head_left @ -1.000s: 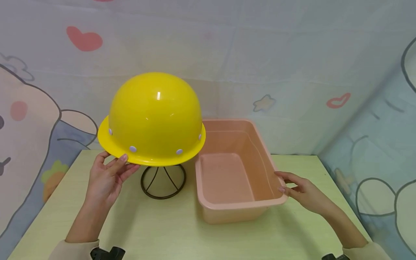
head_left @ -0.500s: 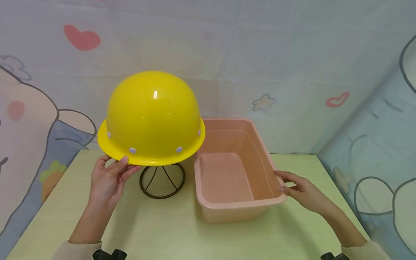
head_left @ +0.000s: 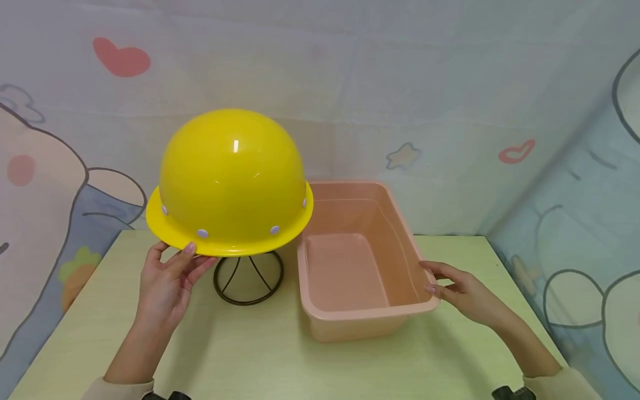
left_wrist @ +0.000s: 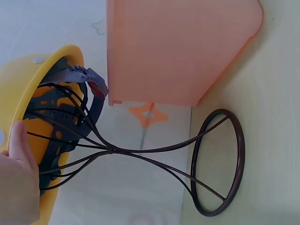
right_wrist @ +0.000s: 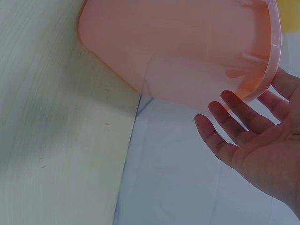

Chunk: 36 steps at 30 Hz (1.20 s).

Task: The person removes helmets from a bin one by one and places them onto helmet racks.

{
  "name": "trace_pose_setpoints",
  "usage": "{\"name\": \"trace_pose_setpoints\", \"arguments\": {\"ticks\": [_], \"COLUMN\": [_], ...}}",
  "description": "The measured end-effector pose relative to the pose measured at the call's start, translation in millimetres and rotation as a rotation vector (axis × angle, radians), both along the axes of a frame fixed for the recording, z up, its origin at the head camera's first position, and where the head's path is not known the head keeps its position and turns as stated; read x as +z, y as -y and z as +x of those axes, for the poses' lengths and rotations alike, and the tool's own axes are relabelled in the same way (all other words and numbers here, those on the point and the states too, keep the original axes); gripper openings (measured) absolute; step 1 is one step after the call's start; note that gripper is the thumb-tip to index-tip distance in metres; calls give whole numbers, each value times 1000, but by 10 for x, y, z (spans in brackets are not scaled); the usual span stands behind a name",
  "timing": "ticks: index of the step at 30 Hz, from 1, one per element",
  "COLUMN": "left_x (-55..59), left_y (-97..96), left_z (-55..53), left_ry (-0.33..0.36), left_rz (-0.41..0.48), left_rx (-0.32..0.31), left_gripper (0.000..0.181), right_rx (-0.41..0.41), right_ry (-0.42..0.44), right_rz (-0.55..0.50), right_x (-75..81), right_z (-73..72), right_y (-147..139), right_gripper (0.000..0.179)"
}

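Observation:
A yellow hard hat (head_left: 232, 178) sits dome up on a dark wire stand (head_left: 248, 278). My left hand (head_left: 165, 283) holds the near left part of its brim, thumb at the edge and the other fingers beneath. In the left wrist view the stand's thin wires (left_wrist: 110, 149) reach up inside the hat, among its dark inner straps (left_wrist: 61, 112). To the right of the hat is a pink plastic basin (head_left: 367, 315), with nothing inside. My right hand (head_left: 467, 294) pinches its rim near the front right corner between thumb and index finger; the other fingers (right_wrist: 234, 126) are loosely bent below.
Both the stand and the basin rest on a pale wood-grain table (head_left: 240, 355). A cloth backdrop (head_left: 450, 83) printed with cartoon figures hangs behind the table and along its sides. The hat's brim slightly overlaps the basin's left rim in the head view.
The hard hat has tipped slightly, its left side lower and its right side higher. Both hands keep their hold. The whole head view has shifted a little.

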State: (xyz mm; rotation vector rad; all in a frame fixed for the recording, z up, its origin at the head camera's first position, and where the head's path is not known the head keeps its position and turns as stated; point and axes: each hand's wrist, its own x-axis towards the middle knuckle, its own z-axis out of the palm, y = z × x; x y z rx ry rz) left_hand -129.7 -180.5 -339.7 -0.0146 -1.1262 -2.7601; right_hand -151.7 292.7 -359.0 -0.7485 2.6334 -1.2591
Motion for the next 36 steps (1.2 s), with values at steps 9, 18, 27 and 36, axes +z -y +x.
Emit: {"name": "trace_pose_setpoints", "arguments": {"ticks": [9, 18, 27, 36], "left_x": [-3, -1, 14, 3], "left_y": [31, 35, 80, 188], "left_z": [18, 32, 64, 159], "left_ry": [-50, -81, -59, -25], "left_rz": [39, 41, 62, -21], "left_rx": [-35, -54, -83, -103], "left_gripper": [37, 36, 38, 36], "right_rx": [3, -10, -23, -36], "right_ry": [-6, 7, 10, -4], "right_rz": [6, 21, 30, 40], "right_x": [3, 24, 24, 7], "right_z": [0, 7, 14, 17], "right_y": [-4, 5, 6, 5], "right_gripper": [46, 47, 48, 48]}}
